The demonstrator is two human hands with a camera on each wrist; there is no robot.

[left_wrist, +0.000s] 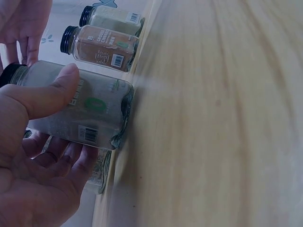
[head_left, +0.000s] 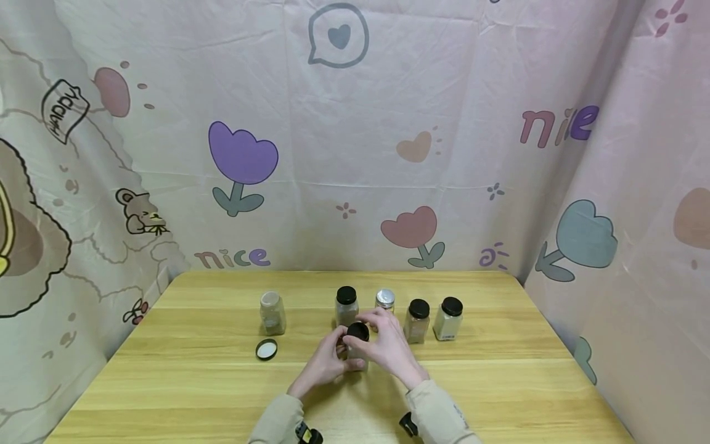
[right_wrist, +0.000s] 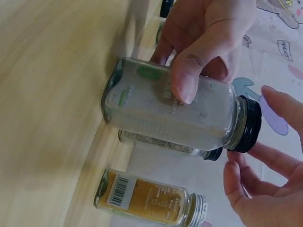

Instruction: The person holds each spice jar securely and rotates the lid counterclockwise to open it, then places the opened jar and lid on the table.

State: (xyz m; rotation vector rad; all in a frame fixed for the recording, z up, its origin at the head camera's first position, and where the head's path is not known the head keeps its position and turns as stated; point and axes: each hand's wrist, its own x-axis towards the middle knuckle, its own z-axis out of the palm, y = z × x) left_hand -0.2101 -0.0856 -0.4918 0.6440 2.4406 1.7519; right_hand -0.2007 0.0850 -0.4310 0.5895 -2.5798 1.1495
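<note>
1. Glass jar (head_left: 359,354) (head view, in front of the other jars): sits roughly upright at mid-table, gripped round the body by the left hand (head_left: 327,364). Shows the right hand (head_left: 386,342) arched about the black cap (head_left: 357,331). Includes, farther back on the wooden table (head_left: 183,382), a black-capped jar (head_left: 346,308), then rightward a silver-capped jar (head_left: 385,297), a brown jar (head_left: 417,322) and a pale jar (head_left: 447,319). Has, well to the left, a pale-topped jar (head_left: 273,314) with a loose lid (head_left: 266,349) (black rim, white inside) near it.

2. Left wrist view: shows the left thumb pressed on the gripped jar, other fingers curled along the opposite side. Reveals a green mark and a barcode on the glass. Places the right hand just beyond the cap (partly cut off by the frame).

3. Right wrist view: shows the jar firm in the left hand. Catches the right hand loosely spread around the cap, one fingertip clearly apart from it (cannot tell about contact by the others). Gives yellow-orange contents for the silver-capped jar, and speckled ones for the black-capped jar behind.
</note>
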